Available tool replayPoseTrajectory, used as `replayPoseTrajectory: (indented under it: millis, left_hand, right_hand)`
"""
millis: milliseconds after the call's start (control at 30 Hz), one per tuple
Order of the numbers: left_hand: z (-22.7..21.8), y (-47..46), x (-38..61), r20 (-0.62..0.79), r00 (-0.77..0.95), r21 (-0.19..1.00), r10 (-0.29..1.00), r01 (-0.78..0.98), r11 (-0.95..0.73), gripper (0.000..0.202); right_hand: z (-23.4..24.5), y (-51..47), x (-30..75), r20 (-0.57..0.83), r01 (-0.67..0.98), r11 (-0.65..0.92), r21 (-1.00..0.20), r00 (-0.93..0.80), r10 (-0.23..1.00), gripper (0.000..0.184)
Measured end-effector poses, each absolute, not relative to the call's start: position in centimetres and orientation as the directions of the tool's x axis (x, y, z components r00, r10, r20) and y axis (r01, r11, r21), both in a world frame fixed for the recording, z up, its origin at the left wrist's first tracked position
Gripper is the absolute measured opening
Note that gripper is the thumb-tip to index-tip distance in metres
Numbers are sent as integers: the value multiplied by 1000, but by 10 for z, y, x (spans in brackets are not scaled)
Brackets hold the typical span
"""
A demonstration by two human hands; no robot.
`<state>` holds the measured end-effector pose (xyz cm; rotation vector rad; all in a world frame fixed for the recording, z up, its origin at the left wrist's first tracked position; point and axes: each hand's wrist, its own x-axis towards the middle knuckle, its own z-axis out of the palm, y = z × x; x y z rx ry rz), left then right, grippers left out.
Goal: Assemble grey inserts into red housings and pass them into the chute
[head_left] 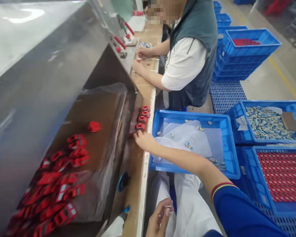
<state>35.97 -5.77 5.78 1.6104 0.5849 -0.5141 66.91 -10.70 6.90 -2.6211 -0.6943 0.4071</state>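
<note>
My right hand reaches across to the bench edge, its fingers bent together against the near end of a short row of small red toy cars. Its fingertips touch the nearest car; their exact hold is partly hidden. Low in the view, my left hand is held above my lap with thumb and fingers pinched together. A small pale bit shows between them, too small to name. To the left, a heap of red toy cars lies in a metal-sided bin with a brown board and plastic film.
A blue tray with plastic sheets and small parts sits beside the bench. Further right are a bin of small pale-blue parts and a bin of red pieces. A co-worker sits ahead; blue crates stand behind.
</note>
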Motion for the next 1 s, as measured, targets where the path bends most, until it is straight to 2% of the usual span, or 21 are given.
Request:
replayPoseTrajectory:
  millis: [100, 167, 233, 300, 333, 400, 533, 633, 700, 767, 867, 1000]
  left_hand:
    - [65, -70, 415, -578, 814, 772, 64, 570, -280, 55]
    - [55, -87, 469, -461, 886, 770, 43, 424, -476, 53]
    - [32, -109, 531, -341, 939, 706, 47, 289, -647, 47]
    - [1, -135, 594, -326, 944, 649, 54, 266, -713, 37]
    - [-17, -147, 622, -331, 942, 614, 54, 259, -745, 34]
    - [-53, -168, 669, -374, 926, 531, 47, 256, -808, 34]
    - [-109, -185, 711, -523, 848, 333, 85, 295, -896, 28]
    - [-122, -188, 704, -568, 820, 253, 77, 263, -931, 29]
    - [-119, -195, 687, -565, 825, 259, 17, 197, -945, 25]
    - [-116, -210, 663, -578, 810, 309, -101, 103, -945, 25]
    - [-117, -237, 627, -628, 731, 383, -267, -7, -924, 26]
    - [-128, -253, 602, -676, 661, 398, -326, -45, -916, 34]
  right_hand:
    - [55, -165, 655, -221, 278, -838, -469, 882, 416, 32]
    - [37, -229, 645, -262, 136, -890, -436, 926, 270, 34]
    - [11, -302, 642, -292, -31, -933, -359, 953, 81, 39]
    - [-19, -369, 652, -298, -141, -947, -289, 953, -51, 43]
    - [-36, -396, 659, -298, -163, -949, -270, 951, -78, 44]
    - [-68, -435, 676, -309, -150, -953, -262, 949, -64, 45]
    - [-124, -460, 693, -374, -49, -951, -305, 925, 72, 39]
    - [-152, -467, 686, -408, -22, -939, -343, 904, 128, 38]
    - [-160, -474, 680, -408, -29, -930, -365, 904, 132, 39]
    - [-162, -482, 671, -395, -56, -924, -378, 912, 107, 38]
    - [-150, -491, 642, -382, -145, -921, -362, 924, 4, 41]
    - [-121, -486, 557, -449, -333, -911, -246, 872, -197, 37]
